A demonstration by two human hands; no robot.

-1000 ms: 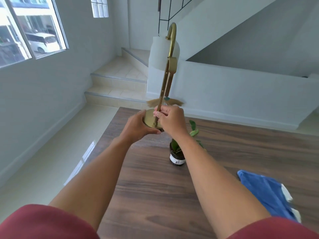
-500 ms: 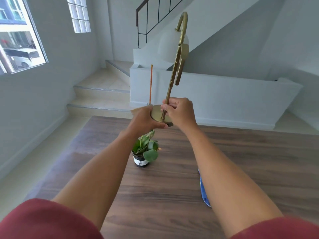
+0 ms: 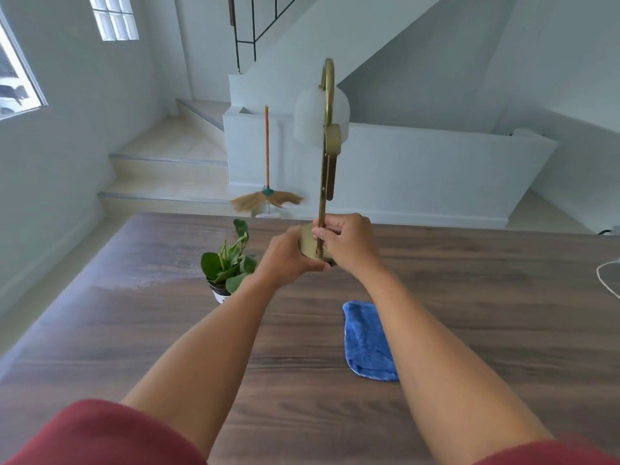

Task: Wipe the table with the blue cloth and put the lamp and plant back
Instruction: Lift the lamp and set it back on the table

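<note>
I have both hands on the brass lamp [image 3: 327, 156], held upright over the wooden surface [image 3: 469, 297]: left hand [image 3: 288, 260] cupping the round base, right hand [image 3: 345, 241] wrapped around the stem. The plant [image 3: 228, 263] stands at 9 o'clock of the hands, the blue cloth [image 3: 367, 340] lies flat at 5 o'clock.

Broom [image 3: 267, 193] at my 12 o'clock, propped upright against low white wall [image 3: 419, 169]. Tiled stairs [image 3: 167, 169] at 11. Window [image 3: 16, 85] at 10. White cord [image 3: 607, 280] at 3.
</note>
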